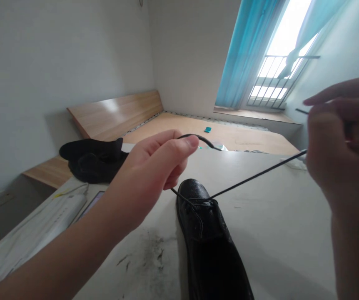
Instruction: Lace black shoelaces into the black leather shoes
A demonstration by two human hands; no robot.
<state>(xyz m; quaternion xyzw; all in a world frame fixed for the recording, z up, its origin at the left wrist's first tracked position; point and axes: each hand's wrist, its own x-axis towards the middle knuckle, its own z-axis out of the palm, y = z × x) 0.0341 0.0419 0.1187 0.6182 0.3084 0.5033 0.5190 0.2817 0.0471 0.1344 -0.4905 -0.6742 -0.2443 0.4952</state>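
Fingers (179, 146) of left hand (150, 164), right hand (343, 135) clamped on lace (257, 174); shoe (209, 231) on table (285, 216) (inside too dark to tell).

Shoe (194, 189) below left fingers (184, 146) looked leathery, toe glossy, finely grained. Lace (257, 175) between left and right fingers (321, 121) looked like smooth cord, faintly shiny. Counter (279, 221) beneath fingers had smooth, satin face, scuffed and smudged. Headboard (126, 110) beyond left fingers showed smooth wood grain, glossy patch. Curtain (245, 54) beyond fingers looked thin, matt cloth.
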